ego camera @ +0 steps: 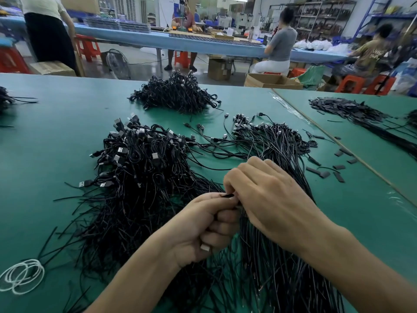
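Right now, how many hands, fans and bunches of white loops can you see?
Hands: 2, the left hand and the right hand, both gripping a black cable
Fans: 1, the floor fan
Bunches of white loops: 1
Total: 4

From my fingers (226,227), bare table (45,154) lay open at 9 o'clock and again at 3 o'clock. A tangled cable heap (140,168) blocked 11 o'clock. Straight cables (277,141) ran through 1 and 6 o'clock, loose black sleeves (325,173) littered 2 o'clock, and white loops (22,276) sat at 8 o'clock.
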The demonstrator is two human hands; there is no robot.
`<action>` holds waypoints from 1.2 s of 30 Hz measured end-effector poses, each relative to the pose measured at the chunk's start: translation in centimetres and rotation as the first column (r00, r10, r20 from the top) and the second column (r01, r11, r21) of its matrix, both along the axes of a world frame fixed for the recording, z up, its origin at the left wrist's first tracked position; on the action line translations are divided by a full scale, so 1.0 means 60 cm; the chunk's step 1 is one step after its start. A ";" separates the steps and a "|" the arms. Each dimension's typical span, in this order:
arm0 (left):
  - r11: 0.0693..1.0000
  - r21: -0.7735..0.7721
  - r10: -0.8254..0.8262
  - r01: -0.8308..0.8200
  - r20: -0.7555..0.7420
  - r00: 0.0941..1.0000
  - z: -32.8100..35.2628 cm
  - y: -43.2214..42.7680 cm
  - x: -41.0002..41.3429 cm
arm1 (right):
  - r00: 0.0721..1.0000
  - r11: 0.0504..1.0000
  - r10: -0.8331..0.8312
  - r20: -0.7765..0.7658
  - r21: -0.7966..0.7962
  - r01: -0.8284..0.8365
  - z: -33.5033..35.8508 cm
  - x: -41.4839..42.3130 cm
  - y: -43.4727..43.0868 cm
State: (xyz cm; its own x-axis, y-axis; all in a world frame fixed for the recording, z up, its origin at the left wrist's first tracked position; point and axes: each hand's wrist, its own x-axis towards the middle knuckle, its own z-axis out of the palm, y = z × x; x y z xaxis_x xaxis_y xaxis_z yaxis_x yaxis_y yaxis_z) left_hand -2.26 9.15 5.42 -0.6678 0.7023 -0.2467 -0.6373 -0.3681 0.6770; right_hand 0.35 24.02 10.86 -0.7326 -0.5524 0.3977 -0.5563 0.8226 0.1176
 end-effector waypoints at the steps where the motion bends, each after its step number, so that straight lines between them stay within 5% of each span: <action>1: 0.999 0.017 0.030 -0.030 0.020 0.999 0.003 0.004 0.002 | 0.999 1.000 -0.013 -0.032 -0.008 0.013 -0.003 0.000 -0.002; 5: 0.985 0.123 0.113 -0.121 0.067 0.991 0.021 0.012 0.013 | 0.988 0.987 -0.029 -0.154 -0.163 0.004 -0.017 -0.001 -0.011; 8: 0.958 0.095 0.266 -0.269 0.040 0.963 0.025 0.018 0.021 | 0.985 0.906 -0.041 -0.168 -0.421 -0.034 -0.031 0.004 -0.024; 13: 0.862 0.132 0.506 -0.490 -0.155 0.849 0.026 0.024 0.039 | 0.998 0.391 -0.025 0.060 -0.918 0.065 -0.047 0.024 -0.061; 16: 0.794 0.195 0.607 -0.576 -0.296 0.737 0.029 0.021 0.043 | 0.980 0.076 0.083 0.182 -0.981 0.176 -0.045 0.032 -0.085; 19: 0.772 0.199 0.623 -0.604 -0.427 0.655 0.021 0.017 0.035 | 0.865 -0.237 0.412 0.286 -0.883 0.404 -0.033 0.030 -0.090; 23: 0.721 0.187 0.585 -0.667 -0.681 0.441 0.015 0.012 0.022 | 0.739 -0.300 0.592 0.320 -0.764 0.571 -0.024 0.023 -0.073; 27: 0.572 0.063 0.333 -0.818 -0.929 0.161 0.007 -0.004 0.008 | 0.740 -0.370 0.592 0.320 -0.707 0.602 -0.027 0.016 -0.059; 33: 0.558 -0.115 0.209 -0.822 -0.939 0.273 0.006 -0.011 0.002 | 0.861 -0.250 0.400 0.315 -0.866 0.433 -0.037 0.004 -0.049; 36: 0.679 -0.141 0.278 -0.721 -0.859 0.430 0.008 -0.007 0.000 | 0.894 -0.166 0.333 0.298 -0.915 0.367 -0.038 0.004 -0.048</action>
State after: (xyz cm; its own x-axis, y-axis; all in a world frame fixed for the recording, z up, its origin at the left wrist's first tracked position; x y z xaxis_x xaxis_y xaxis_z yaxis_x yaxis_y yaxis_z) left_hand -2.24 8.70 5.92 -0.9275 0.1232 0.3530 0.3594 0.0335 0.9326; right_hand 0.61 21.14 8.58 -0.9596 0.2167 0.1794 -0.2258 -0.2130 -0.9506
